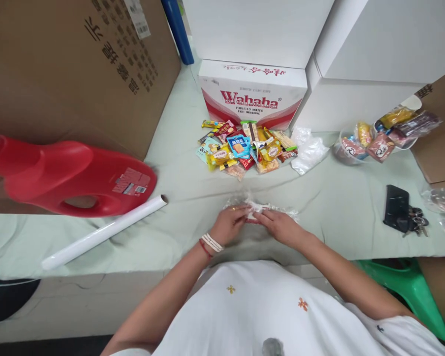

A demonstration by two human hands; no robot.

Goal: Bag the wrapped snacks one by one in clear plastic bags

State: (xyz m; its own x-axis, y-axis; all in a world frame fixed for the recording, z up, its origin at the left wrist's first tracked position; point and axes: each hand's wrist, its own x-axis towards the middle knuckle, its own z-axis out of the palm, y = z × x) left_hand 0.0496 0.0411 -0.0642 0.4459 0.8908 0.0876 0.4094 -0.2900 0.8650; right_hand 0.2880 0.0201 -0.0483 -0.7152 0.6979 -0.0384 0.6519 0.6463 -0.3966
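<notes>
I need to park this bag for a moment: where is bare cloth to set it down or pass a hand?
Bare cloth lies between the right hand and the black case with keys, and between the snack pile and the red jug. Crowded at the back: the pile, a crumpled clear bag and the snack bowls.

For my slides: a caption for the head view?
Left hand and right hand hold a clear plastic bag, snack pile beyond.

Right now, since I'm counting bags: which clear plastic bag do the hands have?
The crinkled clear bag pinched between left hand and right hand; a second clear bag lies untouched beside the snack pile, farther away.
</notes>
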